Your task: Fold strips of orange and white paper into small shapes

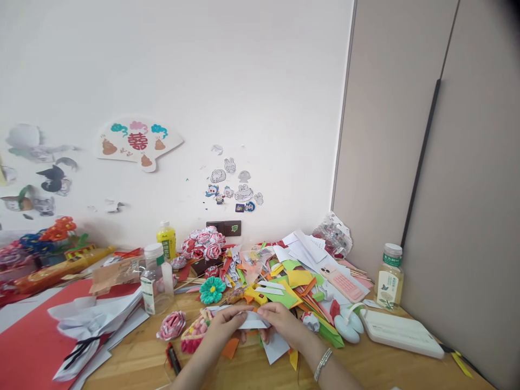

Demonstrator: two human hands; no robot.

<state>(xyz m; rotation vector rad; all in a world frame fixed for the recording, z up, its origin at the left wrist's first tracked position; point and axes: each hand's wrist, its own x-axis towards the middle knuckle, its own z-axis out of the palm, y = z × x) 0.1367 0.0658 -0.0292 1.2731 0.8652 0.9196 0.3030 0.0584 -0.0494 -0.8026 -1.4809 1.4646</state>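
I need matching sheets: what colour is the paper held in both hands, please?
The paper looks white; the head view shows it best.

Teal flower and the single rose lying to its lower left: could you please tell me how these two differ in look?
The teal flower is blue-green around a yellow centre, while the rose mixes pink and white. The teal flower spreads its petals outward; the rose's petals curl in overlapping layers. Both are flower-shaped and of roughly similar apparent size.
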